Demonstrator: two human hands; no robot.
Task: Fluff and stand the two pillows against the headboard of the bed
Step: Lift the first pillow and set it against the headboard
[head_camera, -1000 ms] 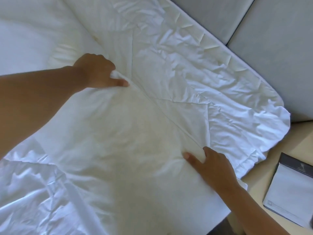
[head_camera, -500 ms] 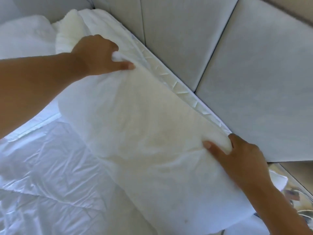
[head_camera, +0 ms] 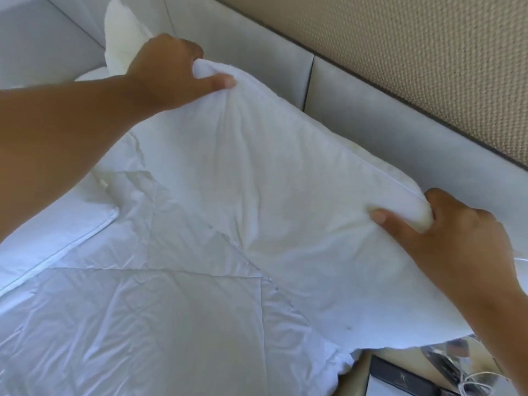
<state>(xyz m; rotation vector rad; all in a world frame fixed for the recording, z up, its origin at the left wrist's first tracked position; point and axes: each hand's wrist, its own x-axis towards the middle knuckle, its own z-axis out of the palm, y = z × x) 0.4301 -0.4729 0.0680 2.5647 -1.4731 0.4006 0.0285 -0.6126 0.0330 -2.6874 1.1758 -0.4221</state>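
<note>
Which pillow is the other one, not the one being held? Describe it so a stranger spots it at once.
Start at the grey padded headboard running behind the bed. Follow it to the far left, past the left hand: a second pillow stands upright against the panels. Unlike the held pillow, which both hands pinch by its top corners, nobody touches it and only its upper part shows.

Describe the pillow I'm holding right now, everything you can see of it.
The pillow is white, soft and creased, with a piped seam along its upper edge and faint yellowish staining. It is lifted and tilted toward the grey padded headboard. The left hand pinches its upper left corner, the right hand its right corner. Its lower edge lies over the wrinkled white bedding.
</note>
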